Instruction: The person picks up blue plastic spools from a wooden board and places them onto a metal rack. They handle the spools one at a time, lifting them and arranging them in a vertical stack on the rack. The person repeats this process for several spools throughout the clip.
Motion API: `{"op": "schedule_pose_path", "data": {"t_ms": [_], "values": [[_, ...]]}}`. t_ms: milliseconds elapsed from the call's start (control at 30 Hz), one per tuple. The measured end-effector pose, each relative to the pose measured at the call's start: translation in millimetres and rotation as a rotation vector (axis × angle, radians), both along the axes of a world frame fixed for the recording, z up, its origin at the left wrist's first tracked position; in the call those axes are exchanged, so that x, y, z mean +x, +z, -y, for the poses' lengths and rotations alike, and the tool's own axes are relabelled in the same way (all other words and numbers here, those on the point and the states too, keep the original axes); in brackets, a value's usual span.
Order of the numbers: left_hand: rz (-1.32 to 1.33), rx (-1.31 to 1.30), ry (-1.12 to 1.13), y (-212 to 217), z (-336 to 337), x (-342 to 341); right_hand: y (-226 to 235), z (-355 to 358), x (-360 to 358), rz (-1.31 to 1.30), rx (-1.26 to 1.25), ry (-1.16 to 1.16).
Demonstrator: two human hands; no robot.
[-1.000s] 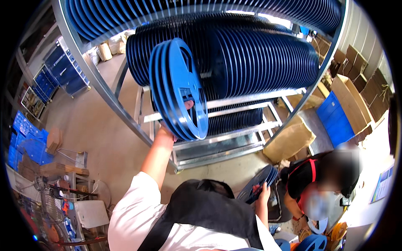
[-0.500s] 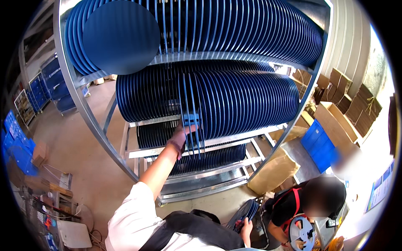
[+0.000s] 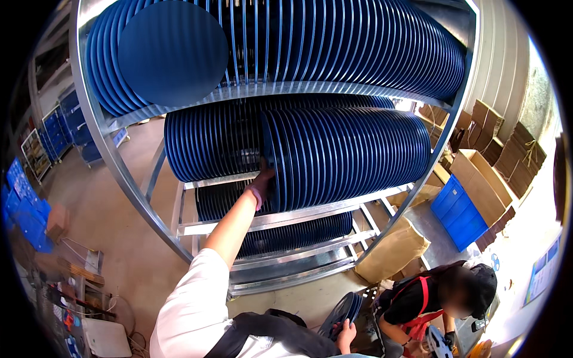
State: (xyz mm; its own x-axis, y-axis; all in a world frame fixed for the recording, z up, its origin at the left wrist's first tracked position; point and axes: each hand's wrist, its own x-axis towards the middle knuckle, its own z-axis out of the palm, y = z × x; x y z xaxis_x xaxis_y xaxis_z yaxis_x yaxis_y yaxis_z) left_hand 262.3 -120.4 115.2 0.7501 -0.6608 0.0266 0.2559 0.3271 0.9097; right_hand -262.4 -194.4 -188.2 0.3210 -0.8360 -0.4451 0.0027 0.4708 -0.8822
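Observation:
Reaching forward into a metal rack, my left hand (image 3: 261,184) is at the left end of a row of thin blue reels (image 3: 352,155) on the middle level. Its fingers curl at the face of the end reel (image 3: 268,149) and are partly hidden; they appear to grip it. A dark glove seems to cover this hand. Low in the view, my right hand (image 3: 345,335) is closed on the edge of a few dark blue reels (image 3: 343,313), held together beside my body.
The rack's metal frame (image 3: 98,131) surrounds several levels of blue reels. A co-worker (image 3: 412,304) sits at lower right with a reel. Beyond stand a blue bin (image 3: 459,212), an open carton (image 3: 486,176) and a brown sack (image 3: 394,247). Blue crates (image 3: 27,206) are at far left.
The reels at my left hand were standing apart and tilted out; now they sit upright against the row on the right. My right hand still holds its reels.

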Motion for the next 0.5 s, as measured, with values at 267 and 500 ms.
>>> {"op": "schedule_pose_path", "data": {"t_ms": [267,500], "values": [[0.141,0.165,0.157,-58,-17,44,146,-14,26,0.244,-0.041,-0.024],[0.401,0.253,0.406,-61,-86,-130,169,13,-8,0.842,0.099,-0.023]]}}
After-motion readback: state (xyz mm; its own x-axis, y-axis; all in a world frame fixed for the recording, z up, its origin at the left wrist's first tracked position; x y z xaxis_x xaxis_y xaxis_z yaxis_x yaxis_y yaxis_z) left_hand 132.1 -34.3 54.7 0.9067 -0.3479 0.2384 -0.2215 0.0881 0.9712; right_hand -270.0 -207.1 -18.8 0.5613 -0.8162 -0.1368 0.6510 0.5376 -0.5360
